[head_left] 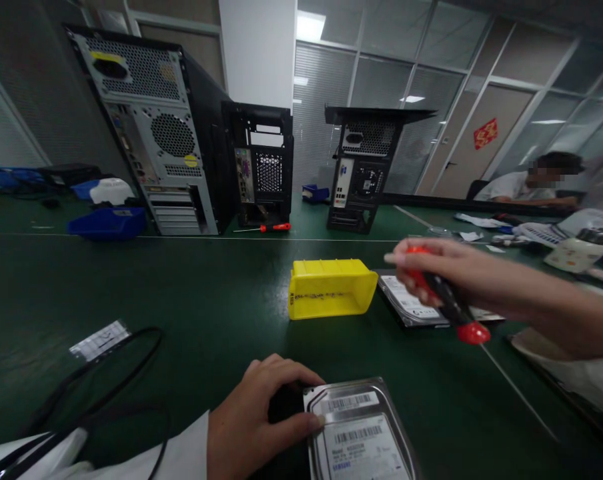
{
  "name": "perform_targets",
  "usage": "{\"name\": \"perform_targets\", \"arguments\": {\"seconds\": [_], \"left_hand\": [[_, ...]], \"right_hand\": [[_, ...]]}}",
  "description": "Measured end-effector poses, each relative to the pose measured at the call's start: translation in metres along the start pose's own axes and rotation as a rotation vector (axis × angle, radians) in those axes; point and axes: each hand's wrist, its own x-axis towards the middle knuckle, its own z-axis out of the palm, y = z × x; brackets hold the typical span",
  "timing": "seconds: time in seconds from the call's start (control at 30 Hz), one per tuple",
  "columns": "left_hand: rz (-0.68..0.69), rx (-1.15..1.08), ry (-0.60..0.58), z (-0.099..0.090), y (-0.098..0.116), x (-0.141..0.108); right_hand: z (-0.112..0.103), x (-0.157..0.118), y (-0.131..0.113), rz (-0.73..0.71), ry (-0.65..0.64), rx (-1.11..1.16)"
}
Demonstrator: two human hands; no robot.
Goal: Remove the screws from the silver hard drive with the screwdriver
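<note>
My left hand [266, 413] grips the left edge of a silver hard drive [359, 433] with white labels, thumb on its top face and fingers at the far left corner. The drive lies at the bottom of the view, partly cut off by the frame. Up to the right, my right hand [426, 267] is closed around the red-and-black handle of a screwdriver [449, 300]. Its long thin shaft points down and to the right, away from the drive. Beneath that hand a second hard drive [406, 303] lies on the green table, partly hidden.
A yellow bin [334, 290] lies on its side ahead. Computer cases [176, 133] stand along the back, with another screwdriver [276, 227] before them. Black cables [121, 387] and a blue bin [109, 223] are at left. A person [531, 183] sits at far right.
</note>
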Motion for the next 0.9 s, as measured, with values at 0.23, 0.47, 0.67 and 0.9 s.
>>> {"name": "perform_targets", "arguments": {"seconds": [0.23, 0.47, 0.67, 0.9], "left_hand": [[-0.017, 0.019, -0.007, -0.001, 0.004, 0.0], [0.065, 0.07, -0.002, -0.011, -0.007, 0.016], [0.17, 0.37, 0.117, -0.028, -0.01, 0.027], [0.347, 0.496, 0.189, -0.028, 0.005, 0.045]], "right_hand": [[-0.003, 0.005, 0.089, 0.201, -0.167, -0.256], [0.023, 0.002, 0.09, -0.045, -0.036, -0.92], [0.037, -0.003, 0.095, -0.127, 0.064, -1.092], [0.039, -0.006, 0.099, -0.208, 0.116, -1.317]]}}
